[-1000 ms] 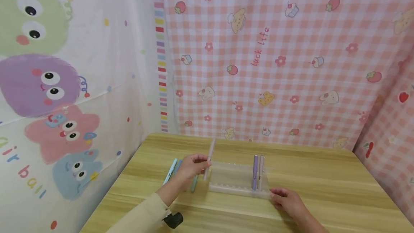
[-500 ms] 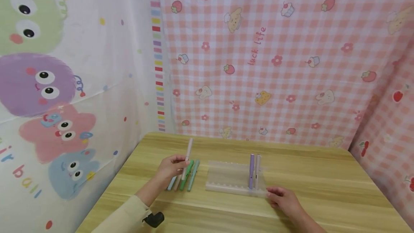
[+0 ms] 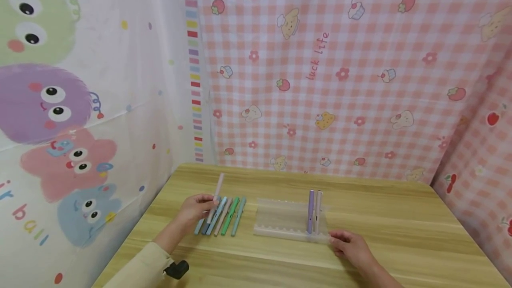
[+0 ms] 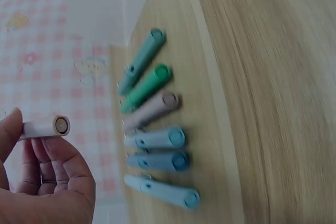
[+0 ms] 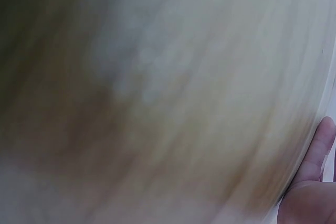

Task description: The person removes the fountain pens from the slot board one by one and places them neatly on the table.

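My left hand (image 3: 196,208) pinches a pale pink pen (image 3: 220,184) between thumb and fingers. It is raised over the left end of a row of pens. In the left wrist view the held pen (image 4: 44,127) points its round end at the camera. That row has a teal pen (image 4: 143,60), a green pen (image 4: 148,86), a mauve pen (image 4: 153,110) and several blue ones. My right hand (image 3: 352,247) grips the near right corner of a clear plastic pen tray (image 3: 276,215). On the tray lie a purple pen (image 3: 311,212) and a pale mauve pen (image 3: 318,212).
The wooden table (image 3: 392,217) runs back to a pink checked curtain (image 3: 348,101). A white cartoon cloth (image 3: 140,74) hangs along the left. Notches line the tray's front edge. In the right wrist view most is blurred, with the right thumb (image 5: 316,156) at the edge.
My left hand has moved left with the pale pink pen, from beside the tray to above the pen row, uncovering more of the row. The right hand stays at the tray corner.
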Available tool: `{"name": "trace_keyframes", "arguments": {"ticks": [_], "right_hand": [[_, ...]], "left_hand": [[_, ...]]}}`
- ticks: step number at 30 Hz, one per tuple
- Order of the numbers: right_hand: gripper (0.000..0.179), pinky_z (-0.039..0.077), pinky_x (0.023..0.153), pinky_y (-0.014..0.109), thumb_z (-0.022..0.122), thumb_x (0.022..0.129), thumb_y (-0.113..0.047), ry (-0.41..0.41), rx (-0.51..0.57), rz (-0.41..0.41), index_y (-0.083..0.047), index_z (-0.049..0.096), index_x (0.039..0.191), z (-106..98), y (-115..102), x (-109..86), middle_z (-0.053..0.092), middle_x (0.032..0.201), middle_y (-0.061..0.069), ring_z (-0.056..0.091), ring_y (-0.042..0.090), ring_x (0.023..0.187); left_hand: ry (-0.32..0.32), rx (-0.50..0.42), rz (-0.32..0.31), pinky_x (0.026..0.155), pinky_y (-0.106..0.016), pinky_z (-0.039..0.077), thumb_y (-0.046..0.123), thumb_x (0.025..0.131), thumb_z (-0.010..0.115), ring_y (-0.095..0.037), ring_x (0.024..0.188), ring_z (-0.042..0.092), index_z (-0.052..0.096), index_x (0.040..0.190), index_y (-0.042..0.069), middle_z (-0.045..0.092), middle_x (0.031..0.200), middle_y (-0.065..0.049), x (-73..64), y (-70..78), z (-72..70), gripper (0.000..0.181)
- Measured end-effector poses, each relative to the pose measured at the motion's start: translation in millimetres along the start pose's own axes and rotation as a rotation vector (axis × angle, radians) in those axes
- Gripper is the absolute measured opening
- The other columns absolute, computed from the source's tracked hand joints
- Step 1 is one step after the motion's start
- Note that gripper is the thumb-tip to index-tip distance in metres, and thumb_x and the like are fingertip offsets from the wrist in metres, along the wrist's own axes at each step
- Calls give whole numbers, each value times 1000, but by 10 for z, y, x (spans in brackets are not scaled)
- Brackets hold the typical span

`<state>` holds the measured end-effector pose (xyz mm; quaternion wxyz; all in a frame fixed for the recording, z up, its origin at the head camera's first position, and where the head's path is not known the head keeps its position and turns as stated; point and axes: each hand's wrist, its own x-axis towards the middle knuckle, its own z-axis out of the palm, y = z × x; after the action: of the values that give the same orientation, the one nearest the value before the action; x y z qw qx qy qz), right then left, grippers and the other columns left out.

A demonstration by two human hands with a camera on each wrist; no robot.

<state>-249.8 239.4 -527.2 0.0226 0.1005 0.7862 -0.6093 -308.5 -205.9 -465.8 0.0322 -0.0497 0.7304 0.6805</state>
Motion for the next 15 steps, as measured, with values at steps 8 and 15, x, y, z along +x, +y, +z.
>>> {"name": "trace_keyframes", "arguments": {"ticks": [8, 15], "right_hand": [[22, 55, 63, 28, 65, 92, 1, 4, -14, 9, 11, 66, 112, 7, -19, -1, 67, 90, 5, 58, 16, 75], [23, 55, 64, 30, 66, 92, 0, 3, -4, 16, 12, 65, 113, -1, -14, -11, 68, 92, 7, 60, 16, 75]], "left_hand": [[-15, 5, -2, 74, -32, 52, 5, 92, 68, -17, 84, 60, 64, 105, -5, 64, 89, -2, 34, -68, -240, 17], [-19, 13, -21, 73, -30, 52, 4, 92, 68, -15, 82, 59, 62, 106, -7, 62, 90, -3, 46, -131, -386, 19]]}}
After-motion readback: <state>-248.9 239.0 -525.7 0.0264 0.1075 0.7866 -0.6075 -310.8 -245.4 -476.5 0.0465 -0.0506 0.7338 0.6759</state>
